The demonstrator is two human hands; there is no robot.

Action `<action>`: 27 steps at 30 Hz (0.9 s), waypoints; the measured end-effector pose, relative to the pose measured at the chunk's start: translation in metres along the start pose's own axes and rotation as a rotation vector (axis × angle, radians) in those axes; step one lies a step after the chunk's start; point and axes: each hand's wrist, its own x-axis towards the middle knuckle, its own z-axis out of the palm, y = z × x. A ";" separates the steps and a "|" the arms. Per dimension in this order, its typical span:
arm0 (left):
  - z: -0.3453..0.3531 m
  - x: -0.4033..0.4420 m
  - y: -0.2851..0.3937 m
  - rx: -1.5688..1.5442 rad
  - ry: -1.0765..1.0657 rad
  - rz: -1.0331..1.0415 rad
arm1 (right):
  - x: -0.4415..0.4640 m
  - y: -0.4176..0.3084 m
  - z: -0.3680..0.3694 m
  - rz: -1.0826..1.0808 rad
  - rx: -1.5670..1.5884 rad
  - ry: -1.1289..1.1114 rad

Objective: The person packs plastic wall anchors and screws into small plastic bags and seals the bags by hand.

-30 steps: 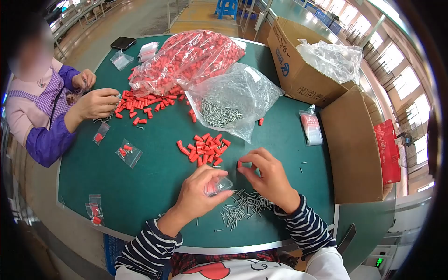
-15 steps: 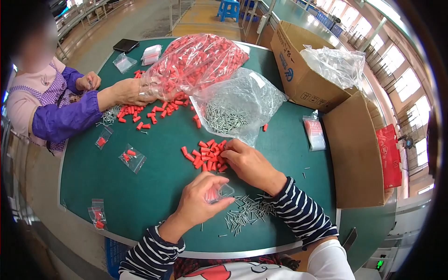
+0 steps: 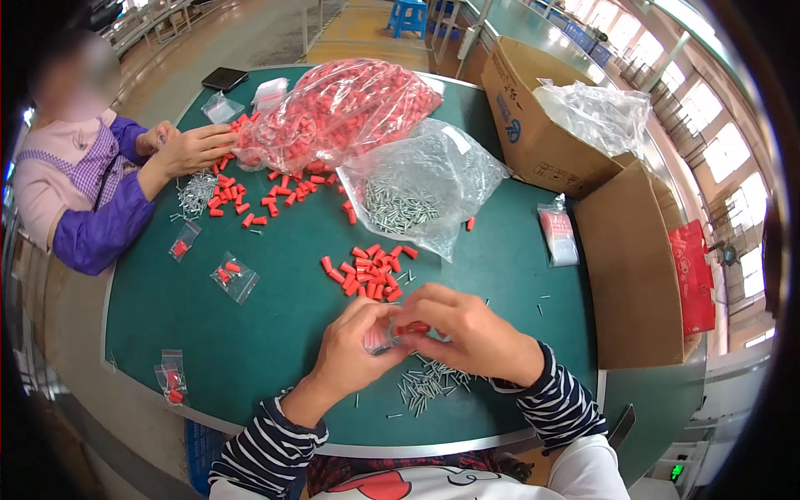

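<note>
My left hand (image 3: 343, 346) is closed around small clear zip bags (image 3: 377, 337) with red marks, held above the table's front middle. My right hand (image 3: 475, 333) meets it at the bag's mouth, its fingers closed on red plastic caps (image 3: 410, 328); how many is hidden by the fingers and blur. Just beyond my hands lies a loose pile of red caps (image 3: 364, 272). Below my right hand, small silver screws (image 3: 429, 388) are scattered, partly covered by the hand.
A big bag of red caps (image 3: 358, 108) and a clear bag of screws (image 3: 404, 208) lie at the back. Cardboard boxes (image 3: 629, 275) stand right. A co-worker's hand (image 3: 196, 150) is by the big bag. Small filled bags (image 3: 236, 277) lie left.
My right hand has moved from the red pile back to the bag in my left hand, bringing red caps. The co-worker's hand has drawn back left from the big bag.
</note>
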 end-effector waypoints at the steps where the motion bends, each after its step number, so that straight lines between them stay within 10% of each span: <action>1: 0.001 0.000 -0.001 -0.001 0.003 0.003 | 0.000 -0.005 -0.001 0.020 0.001 0.007; 27: -0.004 -0.003 0.002 -0.260 -0.001 -0.071 | -0.035 0.020 0.022 0.269 0.291 0.291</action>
